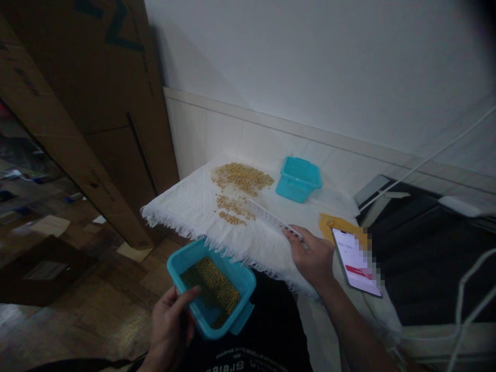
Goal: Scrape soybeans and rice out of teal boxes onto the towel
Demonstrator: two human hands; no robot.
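My left hand (174, 315) grips the near left wall of a teal plastic container (248, 281), its thumb over the rim. Yellow soybeans (228, 294) and small dark green beans, perhaps mung beans, lie inside. The container is just below the fringed edge of a white cloth (186, 199). My right hand (312, 256) is closed around one end of a thin, pale ruler (269, 217). The ruler's far end reaches the loose soybeans (231, 209) on the cloth. Behind them spreads a larger pile of soybeans (244, 176).
A second teal container (296, 181) stands on the cloth near the wall. Right of my right hand lie a phone (354, 263) and a yellow-orange item (327, 225). Tall cardboard boxes (112, 129) stand left, and white cables (434, 157) cross the right side.
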